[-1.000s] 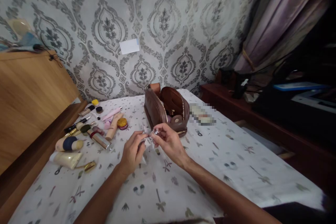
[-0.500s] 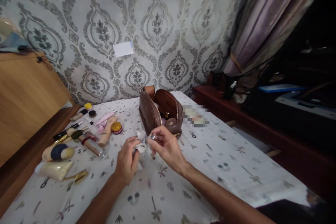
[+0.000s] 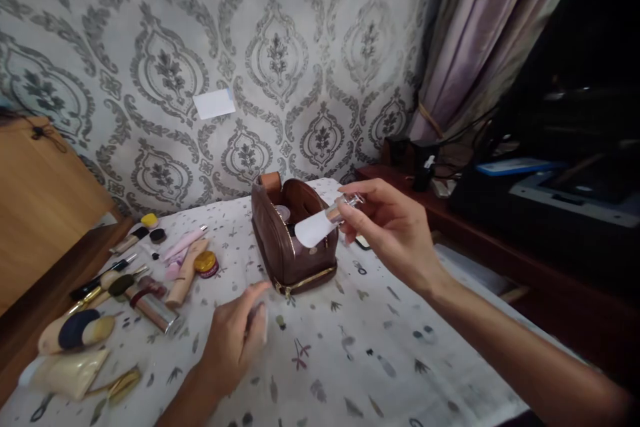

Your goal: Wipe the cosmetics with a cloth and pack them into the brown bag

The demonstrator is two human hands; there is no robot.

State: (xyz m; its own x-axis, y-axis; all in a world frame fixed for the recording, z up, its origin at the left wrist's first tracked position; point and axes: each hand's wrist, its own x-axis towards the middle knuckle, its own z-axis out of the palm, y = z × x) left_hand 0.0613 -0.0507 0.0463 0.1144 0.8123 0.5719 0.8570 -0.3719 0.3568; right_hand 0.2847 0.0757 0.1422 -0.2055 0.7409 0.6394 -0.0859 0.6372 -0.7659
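Observation:
My right hand (image 3: 387, 227) is closed on a small white tube-like item (image 3: 315, 229) with a clear and silver end (image 3: 343, 207), gripped by that end between thumb and fingers. It is held over the open brown cosmetic bag (image 3: 295, 270), partly hiding the opening. My left hand (image 3: 237, 333) is low over the cloth in front of the bag, its index finger stretched toward the bag's front zipper. Its thumb is apart and the fingertips are slightly blurred; I make out nothing held there. A round clear-lidded thing (image 3: 283, 212) shows inside the bag.
Cosmetics lie at the left, among them a yellow-lidded jar (image 3: 206, 263), a cream tube (image 3: 67, 373), a silver bottle (image 3: 155, 310) and a gold clip-like piece (image 3: 123, 383). A wooden panel (image 3: 45, 200) borders the left; a dark red ledge (image 3: 367, 175) runs along the right.
My right hand has lifted up and right, with the white item now fully in view. My left hand has come away from the crumpled-looking white thing it was touching. The view has shifted right.

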